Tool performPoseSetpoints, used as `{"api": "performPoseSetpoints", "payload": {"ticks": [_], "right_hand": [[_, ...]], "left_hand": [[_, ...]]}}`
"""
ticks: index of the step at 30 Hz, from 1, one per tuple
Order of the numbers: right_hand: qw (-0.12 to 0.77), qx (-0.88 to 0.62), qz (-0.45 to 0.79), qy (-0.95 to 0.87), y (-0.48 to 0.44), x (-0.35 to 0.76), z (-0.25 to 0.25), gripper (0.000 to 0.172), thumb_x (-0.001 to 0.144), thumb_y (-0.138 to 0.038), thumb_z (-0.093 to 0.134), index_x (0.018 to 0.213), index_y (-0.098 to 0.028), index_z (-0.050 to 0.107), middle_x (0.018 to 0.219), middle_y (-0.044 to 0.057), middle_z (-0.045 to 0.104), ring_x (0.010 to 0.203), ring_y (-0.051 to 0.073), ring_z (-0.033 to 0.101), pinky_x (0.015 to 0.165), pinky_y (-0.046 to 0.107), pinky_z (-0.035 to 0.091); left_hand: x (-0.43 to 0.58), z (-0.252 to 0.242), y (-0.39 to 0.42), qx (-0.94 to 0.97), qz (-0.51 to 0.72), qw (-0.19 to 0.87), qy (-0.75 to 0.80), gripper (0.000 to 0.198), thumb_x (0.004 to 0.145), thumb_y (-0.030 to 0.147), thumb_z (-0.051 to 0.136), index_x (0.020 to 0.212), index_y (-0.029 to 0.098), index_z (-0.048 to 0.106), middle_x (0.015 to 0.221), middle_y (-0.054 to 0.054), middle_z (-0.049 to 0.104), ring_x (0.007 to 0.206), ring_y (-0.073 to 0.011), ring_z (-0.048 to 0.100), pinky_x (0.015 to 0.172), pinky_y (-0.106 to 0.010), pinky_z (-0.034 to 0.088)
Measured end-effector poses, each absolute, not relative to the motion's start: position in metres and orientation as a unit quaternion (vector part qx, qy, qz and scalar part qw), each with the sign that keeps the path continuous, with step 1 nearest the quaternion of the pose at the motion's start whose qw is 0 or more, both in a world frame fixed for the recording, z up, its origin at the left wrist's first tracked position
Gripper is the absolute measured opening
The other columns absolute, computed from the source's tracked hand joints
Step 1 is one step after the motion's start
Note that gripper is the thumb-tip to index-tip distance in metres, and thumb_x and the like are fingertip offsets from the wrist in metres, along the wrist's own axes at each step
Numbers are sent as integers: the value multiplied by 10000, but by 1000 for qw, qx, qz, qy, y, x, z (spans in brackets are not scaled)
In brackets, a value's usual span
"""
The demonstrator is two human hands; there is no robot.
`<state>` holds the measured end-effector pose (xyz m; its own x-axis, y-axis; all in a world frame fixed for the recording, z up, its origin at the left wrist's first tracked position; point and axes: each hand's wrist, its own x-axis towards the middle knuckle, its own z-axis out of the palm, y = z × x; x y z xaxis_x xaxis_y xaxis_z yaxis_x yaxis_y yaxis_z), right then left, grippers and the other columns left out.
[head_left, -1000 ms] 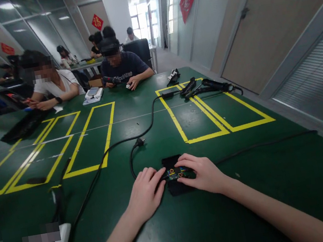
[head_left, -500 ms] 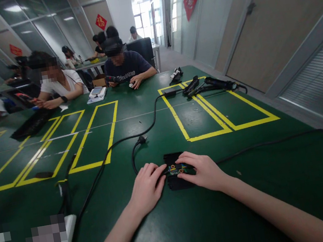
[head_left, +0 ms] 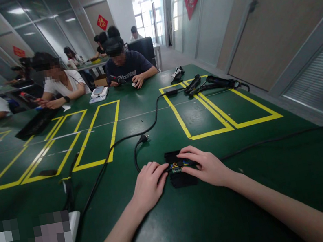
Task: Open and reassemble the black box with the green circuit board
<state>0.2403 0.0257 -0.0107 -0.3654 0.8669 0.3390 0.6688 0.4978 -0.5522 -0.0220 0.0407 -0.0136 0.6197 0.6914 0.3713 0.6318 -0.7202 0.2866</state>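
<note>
Nearby, a plug [head_left: 143, 138] and yellow tape [head_left: 211, 133] lie past our left hand [head_left: 148, 186], its grip pinching a circuit board [head_left: 176, 167] end, and our right hand [head_left: 210, 168], straddling it, closure unclear.

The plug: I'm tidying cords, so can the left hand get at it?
Likely yes: the plug lies beyond the left hand, only its cord between them, though that hand is at the circuit board.

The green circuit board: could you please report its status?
Left hand at left end of small green circuit board, right hand at right. Black casing showing near and far. Black plug beyond, clear of both hands.
</note>
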Motion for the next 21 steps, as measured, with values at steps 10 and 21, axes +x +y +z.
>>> {"api": "performPoseSetpoints", "payload": {"ticks": [10,21], "right_hand": [[248,-528,139,-800,24,281,-10,425,1074,-448,452,787,-223,670,666,16,670,561,165,621,531,280,468],[263,-531,102,-799,25,278,-17,627,1106,-584,263,700,-223,575,564,27,607,479,156,547,528,279,374]], "left_hand": [[-19,-13,40,892,222,53,391,221,1095,222,444,1165,204,652,1014,-62,694,900,-214,652,799,-350,515],[-19,-13,40,886,207,58,412,269,1123,292,417,1068,192,661,938,-55,706,860,-213,660,791,-339,492]]}}
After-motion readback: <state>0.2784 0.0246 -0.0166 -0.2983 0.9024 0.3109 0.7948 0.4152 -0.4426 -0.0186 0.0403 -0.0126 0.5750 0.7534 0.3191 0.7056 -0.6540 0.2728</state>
